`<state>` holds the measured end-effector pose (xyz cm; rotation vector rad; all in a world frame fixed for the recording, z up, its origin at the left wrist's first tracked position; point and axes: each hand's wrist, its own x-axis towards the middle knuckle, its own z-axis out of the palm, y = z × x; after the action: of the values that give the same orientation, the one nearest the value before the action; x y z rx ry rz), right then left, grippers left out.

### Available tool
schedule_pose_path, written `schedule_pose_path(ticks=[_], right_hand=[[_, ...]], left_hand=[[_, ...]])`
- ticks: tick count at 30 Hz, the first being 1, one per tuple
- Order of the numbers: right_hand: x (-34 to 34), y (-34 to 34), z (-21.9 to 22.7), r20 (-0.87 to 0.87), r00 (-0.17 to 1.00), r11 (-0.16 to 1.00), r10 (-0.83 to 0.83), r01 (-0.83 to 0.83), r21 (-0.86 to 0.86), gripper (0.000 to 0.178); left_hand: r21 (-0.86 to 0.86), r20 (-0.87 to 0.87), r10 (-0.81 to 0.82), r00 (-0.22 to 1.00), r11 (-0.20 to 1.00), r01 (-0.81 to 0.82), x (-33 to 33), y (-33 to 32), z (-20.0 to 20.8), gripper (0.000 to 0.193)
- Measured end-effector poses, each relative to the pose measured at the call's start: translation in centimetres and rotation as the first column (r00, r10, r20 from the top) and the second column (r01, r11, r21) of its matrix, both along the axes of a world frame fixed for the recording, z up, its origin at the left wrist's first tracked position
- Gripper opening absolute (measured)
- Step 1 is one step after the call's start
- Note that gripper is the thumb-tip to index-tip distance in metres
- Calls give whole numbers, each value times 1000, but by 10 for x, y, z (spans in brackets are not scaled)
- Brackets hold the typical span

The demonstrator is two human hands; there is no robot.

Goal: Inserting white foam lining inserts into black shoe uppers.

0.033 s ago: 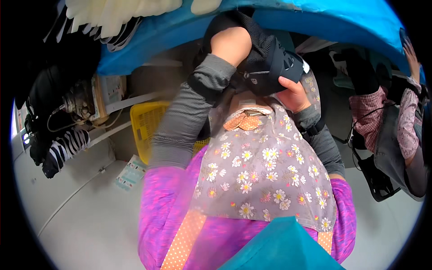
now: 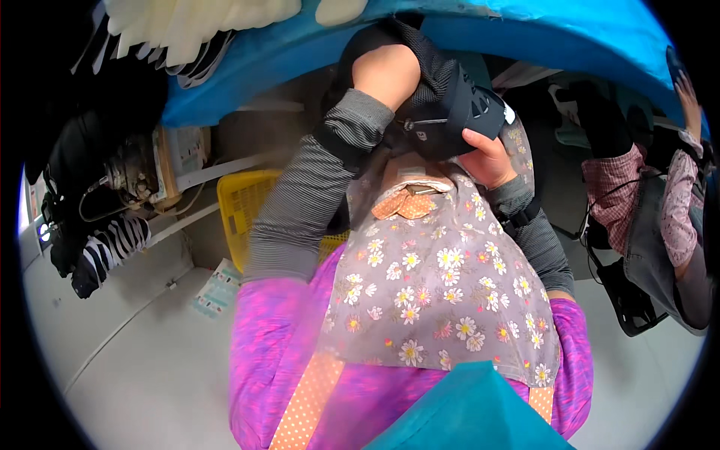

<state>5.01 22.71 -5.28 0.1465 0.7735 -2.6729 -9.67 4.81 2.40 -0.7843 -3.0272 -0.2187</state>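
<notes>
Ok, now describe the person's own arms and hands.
The left striped sleeve and right striped sleeve are dark grey with fine lines, each with a black band toward the wrist. Above them is a mottled purple-pink shirt. The right hand is gloveless; the left hand shows no glove, its fingers hidden.

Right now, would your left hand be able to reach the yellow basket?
Probably not directly: the left hand is occupied at the dark item, though the yellow basket shows beside that forearm.
</notes>
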Motion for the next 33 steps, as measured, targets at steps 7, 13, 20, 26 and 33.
schedule_pose_path(ticks=[7,13,20,26,33], right_hand=[[-1,-1,-17,41,999,996,11,-8,-83,56],[4,-7,-18,24,998,979,55,-50,-198,52],[4,-9,1,-42,994,992,100,-96,76,50],[10,6,4,20,1000,981,-10,14,-193,44],[-2,6,-19,23,985,965,172,-164,-206,43]], left_hand=[[-117,49,-132,990,984,137,-17,18,-14,14],[-158,58,-249,967,954,255,-28,23,-31,16],[-66,60,-142,988,987,146,-23,16,-17,14],[-61,42,-197,980,978,199,-12,21,0,18],[-25,112,-152,982,987,156,-21,2,-19,21]])
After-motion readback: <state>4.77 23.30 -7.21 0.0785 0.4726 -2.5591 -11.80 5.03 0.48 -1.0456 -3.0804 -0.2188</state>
